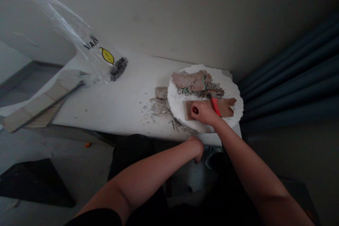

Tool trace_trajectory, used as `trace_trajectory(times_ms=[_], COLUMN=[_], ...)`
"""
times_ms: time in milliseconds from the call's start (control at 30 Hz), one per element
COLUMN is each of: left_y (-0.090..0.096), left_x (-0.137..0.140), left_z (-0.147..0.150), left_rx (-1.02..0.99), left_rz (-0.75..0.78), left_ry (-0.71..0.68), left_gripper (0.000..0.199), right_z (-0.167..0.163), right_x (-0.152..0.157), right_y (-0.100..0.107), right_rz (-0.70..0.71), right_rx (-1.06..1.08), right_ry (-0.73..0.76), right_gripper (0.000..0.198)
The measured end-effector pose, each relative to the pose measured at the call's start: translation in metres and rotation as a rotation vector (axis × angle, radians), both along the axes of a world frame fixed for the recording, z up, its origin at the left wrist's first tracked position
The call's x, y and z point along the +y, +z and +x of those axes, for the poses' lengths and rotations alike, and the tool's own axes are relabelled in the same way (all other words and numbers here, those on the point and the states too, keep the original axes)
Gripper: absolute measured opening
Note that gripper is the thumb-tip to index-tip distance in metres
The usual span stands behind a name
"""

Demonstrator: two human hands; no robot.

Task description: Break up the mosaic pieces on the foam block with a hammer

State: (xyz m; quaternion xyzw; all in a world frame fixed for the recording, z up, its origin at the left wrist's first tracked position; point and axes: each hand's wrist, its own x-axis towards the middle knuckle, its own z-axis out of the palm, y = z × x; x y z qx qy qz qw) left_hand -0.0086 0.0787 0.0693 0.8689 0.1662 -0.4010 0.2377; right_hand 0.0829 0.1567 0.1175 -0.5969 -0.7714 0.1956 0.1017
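My right hand (202, 111) rests on a strip of brown cardboard (225, 106), its fingers curled closed; whatever they may hold is too small or hidden to make out. Right beside the wrist lies a tool with a red handle (215, 106) and a dark end. Under the cardboard is a round white board (237, 93) with a ragged edge. A cracked brown slab (189, 81) and grey crumbs sit on its far part. My left hand (196, 146) hangs bent at the table's front edge, its fingers mostly hidden.
Grey rubble (159, 107) and thin sticks spill left of the board on the white table (111, 106). A clear plastic bag (103, 54) with a yellow print stands at back left. Wooden planks (39, 107) lean at the left end; a dark curtain (288, 63) hangs right.
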Motion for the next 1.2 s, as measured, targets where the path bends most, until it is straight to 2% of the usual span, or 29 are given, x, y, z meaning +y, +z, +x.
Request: trace_trajectory(times_ms=[133,233,533,733,933,1100,1200], left_y=[0.001,-0.001,-0.001,0.004,0.007,0.010,0.011], left_x=[0.000,0.000,0.001,0.001,0.002,0.002,0.003], left_z=[0.000,0.001,0.001,-0.001,-0.005,-0.004,-0.004], left_rx=[0.008,0.034,0.008,0.032,-0.019,0.009,0.011], left_rz=[0.016,0.007,-0.002,0.008,0.001,-0.019,-0.007], left_ry=[-0.059,-0.070,0.014,-0.063,0.014,-0.004,-0.025], left_gripper=[0.040,0.038,0.041,0.046,0.049,0.042,0.038], right_z=[0.001,0.002,0.005,0.003,0.002,0.002,0.004], right_x=[0.000,0.002,0.003,0.004,0.006,0.003,-0.001], right_y=[-0.001,-0.004,-0.004,-0.001,0.000,0.002,0.002], right_rz=[-0.001,0.001,-0.002,-0.036,-0.045,-0.026,0.041], right_rx=[0.021,0.036,-0.006,-0.033,-0.044,-0.034,-0.027], right_ry=[0.014,0.040,0.078,0.067,0.067,0.059,0.117], right_gripper=[0.004,0.004,0.005,0.008,0.009,0.006,0.004])
